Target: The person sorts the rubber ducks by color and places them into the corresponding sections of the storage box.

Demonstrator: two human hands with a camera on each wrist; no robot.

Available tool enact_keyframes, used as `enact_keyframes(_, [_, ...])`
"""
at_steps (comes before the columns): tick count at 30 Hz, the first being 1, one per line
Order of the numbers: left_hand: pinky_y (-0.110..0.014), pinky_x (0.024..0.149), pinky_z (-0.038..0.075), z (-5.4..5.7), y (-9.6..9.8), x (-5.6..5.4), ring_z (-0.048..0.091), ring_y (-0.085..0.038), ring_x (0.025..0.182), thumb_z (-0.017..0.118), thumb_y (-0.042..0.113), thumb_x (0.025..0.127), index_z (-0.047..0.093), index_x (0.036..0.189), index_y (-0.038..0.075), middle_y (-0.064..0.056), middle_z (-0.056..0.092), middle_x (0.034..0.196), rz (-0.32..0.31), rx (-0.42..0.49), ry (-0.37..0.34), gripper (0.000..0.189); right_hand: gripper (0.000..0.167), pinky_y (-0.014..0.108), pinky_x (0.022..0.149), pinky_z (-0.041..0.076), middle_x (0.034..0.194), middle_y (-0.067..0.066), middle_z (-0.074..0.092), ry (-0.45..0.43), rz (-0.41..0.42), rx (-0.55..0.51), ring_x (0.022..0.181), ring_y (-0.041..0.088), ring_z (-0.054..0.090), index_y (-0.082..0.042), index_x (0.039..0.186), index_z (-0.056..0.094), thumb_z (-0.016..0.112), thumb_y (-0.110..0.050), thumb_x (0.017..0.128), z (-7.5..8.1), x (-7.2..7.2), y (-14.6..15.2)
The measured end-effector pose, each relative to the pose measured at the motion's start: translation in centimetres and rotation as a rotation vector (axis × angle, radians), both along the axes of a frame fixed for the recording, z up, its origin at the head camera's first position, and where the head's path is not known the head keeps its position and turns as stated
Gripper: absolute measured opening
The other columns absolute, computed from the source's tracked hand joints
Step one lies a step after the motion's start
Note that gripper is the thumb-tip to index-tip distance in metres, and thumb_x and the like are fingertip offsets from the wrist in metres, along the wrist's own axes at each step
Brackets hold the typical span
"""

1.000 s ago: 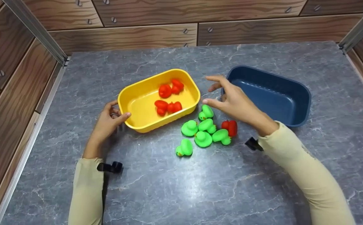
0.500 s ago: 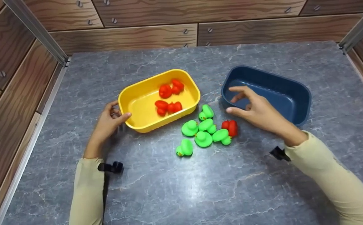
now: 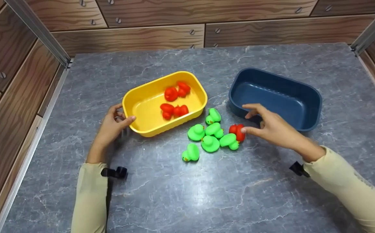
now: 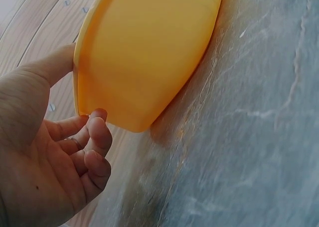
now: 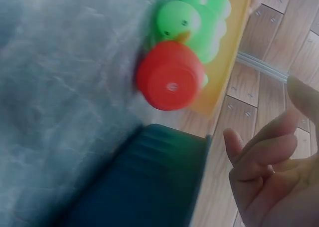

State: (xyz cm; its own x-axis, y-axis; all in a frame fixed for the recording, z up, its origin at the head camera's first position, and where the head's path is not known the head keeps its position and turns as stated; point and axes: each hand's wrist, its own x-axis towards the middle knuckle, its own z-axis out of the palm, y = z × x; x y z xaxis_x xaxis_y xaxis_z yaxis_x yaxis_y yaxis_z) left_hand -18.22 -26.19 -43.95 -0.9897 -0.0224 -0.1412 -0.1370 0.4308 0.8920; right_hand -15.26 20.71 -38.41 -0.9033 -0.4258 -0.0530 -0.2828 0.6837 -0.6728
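My left hand [image 3: 110, 127] grips the near left end of a yellow bin [image 3: 146, 113], thumb over the rim and fingers against the outside. In the left wrist view the thumb and fingertips meet the yellow wall. Several red rubber ducks [image 3: 170, 94] lie in the bin. My right hand [image 3: 276, 131] hovers with thumb and forefinger spread, holding nothing. Its thumb tip overlaps the edge of a lone red rubber duck [image 3: 237, 132] in the head view. In the right wrist view that red duck [image 5: 169, 76] shows its round base, close against a green duck [image 5: 178, 21].
Several green rubber ducks [image 3: 210, 144] cluster between the bins, with one [image 3: 191, 152] nearer the front. A dark blue bin [image 3: 279, 103] stands at the right, its near wall just behind the right hand. Wood-patterned panels [image 3: 155, 38] border the grey marbled table.
My right hand has moved right from beside the yellow bin, then down across the blue bin's front edge to the lone red duck. The left hand stays on the yellow bin.
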Motion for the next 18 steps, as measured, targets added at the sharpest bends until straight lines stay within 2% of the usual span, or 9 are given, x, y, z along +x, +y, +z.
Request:
enact_keyframes(7, [-0.016,0.063,0.044,-0.3,0.0,-0.3,0.047,-0.008,0.075,0.07,0.027,0.088,0.03,0.147,0.003,-0.003,0.048,0.101,0.001,0.008,-0.024,0.075,0.071,0.025,0.056,0.041,0.128,0.02,0.057,-0.077,0.033,0.059,0.057,0.012,0.045,-0.01,0.144,0.037,0.072,-0.034,0.086,-1.1,0.3,0.1])
enact_keyframes(11, [-0.016,0.063,0.043,-0.2,-0.1,-0.2,0.047,-0.008,0.076,0.07,0.029,0.088,0.032,0.146,0.003,-0.004,0.048,0.102,0.0,-0.007,-0.017,0.074,0.073,0.036,0.073,0.048,0.132,0.02,0.054,-0.074,0.061,0.132,0.086,0.024,0.059,-0.009,0.143,0.038,0.074,-0.032,0.085,-1.6,0.4,0.2])
enact_keyframes(14, [-0.015,0.063,0.043,-0.1,0.0,-0.1,0.046,-0.008,0.076,0.07,0.029,0.088,0.032,0.146,0.002,-0.004,0.048,0.102,-0.003,-0.015,-0.009,0.074,0.072,0.05,0.09,0.047,0.133,0.02,0.053,-0.068,0.073,0.165,0.115,0.034,0.056,-0.009,0.143,0.04,0.076,-0.029,0.083,-2.0,0.5,0.3])
enact_keyframes(18, [-0.015,0.062,0.043,0.0,0.0,-0.1,0.046,-0.008,0.076,0.07,0.028,0.088,0.032,0.146,0.002,-0.004,0.047,0.101,0.001,-0.005,-0.006,0.074,0.071,0.054,0.099,0.042,0.132,0.018,0.053,-0.065,0.069,0.173,0.123,0.035,0.052,-0.009,0.142,0.042,0.077,-0.027,0.082,-2.6,0.4,0.3])
